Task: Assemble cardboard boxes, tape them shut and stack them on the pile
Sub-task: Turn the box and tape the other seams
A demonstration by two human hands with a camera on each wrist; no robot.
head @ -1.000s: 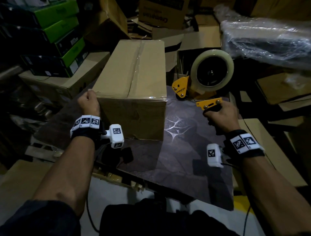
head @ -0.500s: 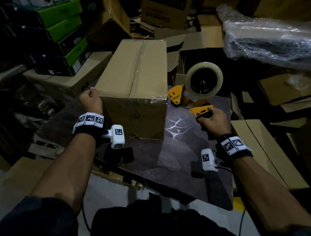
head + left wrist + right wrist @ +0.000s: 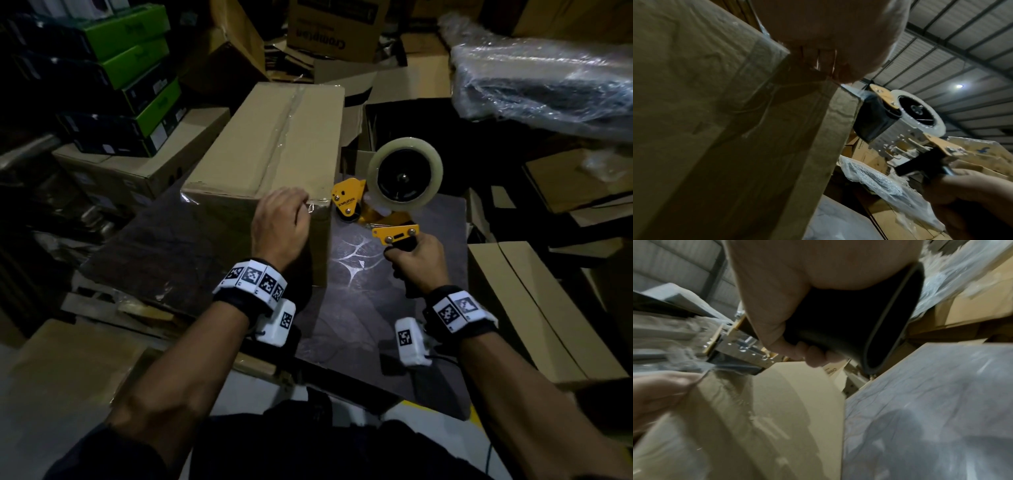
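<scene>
A closed cardboard box [image 3: 274, 144] with clear tape along its top seam stands on the dark table [image 3: 359, 308]. My left hand [image 3: 298, 205] sits at the box's near right top corner, fingers curled, pinching the tape end against the edge. My right hand [image 3: 416, 260] grips the black handle of the yellow tape dispenser [image 3: 352, 202], whose nose is close beside that corner. In the left wrist view a short strip of tape [image 3: 853, 90] runs from the corner to the dispenser [image 3: 916, 116]. In the right wrist view my fingers wrap the handle [image 3: 838, 321].
Green and black cartons [image 3: 137, 68] are stacked at the left. A plastic-wrapped bundle [image 3: 548, 78] lies at the back right. Flat cardboard [image 3: 534, 308] lies right of the table, an open dark box [image 3: 411, 120] behind the dispenser, and another carton [image 3: 68, 377] at the lower left.
My left hand has moved from the box's near left corner to its near right corner. My right hand has brought the dispenser leftward up to that corner.
</scene>
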